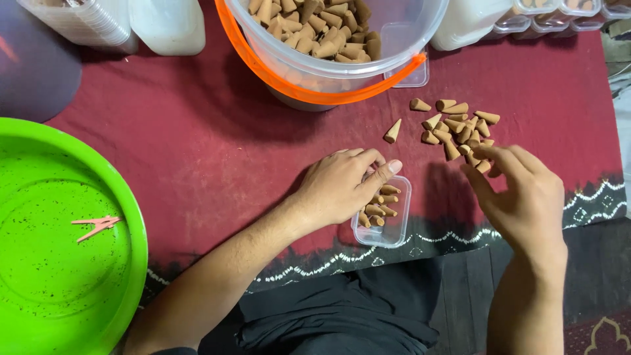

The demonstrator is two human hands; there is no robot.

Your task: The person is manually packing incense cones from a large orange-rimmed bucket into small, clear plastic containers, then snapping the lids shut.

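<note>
The left hand [342, 187] rests on the dark red cloth [197, 138] with its fingers curled and its thumb laid across the top left corner of a small clear plastic box [383, 212], steadying it. The box is rectangular, its long axis running from near the person toward the far edge of the cloth, tilted slightly rightward at the top. Inside it lie several tan cones [380, 204], stacked on their sides with their long axes roughly crosswise and tips pointing right.

The right hand [522, 190] hovers just right of the box, fingers drawn together at the near edge of a loose pile of cones [460, 125]; it seems to pinch one or two cones at the fingertips, though the grip is partly hidden. The cones in the pile lie on their sides pointing every which way. One single cone [392, 131] lies apart to the left of the pile, its tip pointing up and to the right.

Beyond them stands a clear bucket [342, 72] with an orange handle, filled with more cones. A green basin [66, 250] sits at the left, holding a few thin pink sticks [97, 225].
</note>
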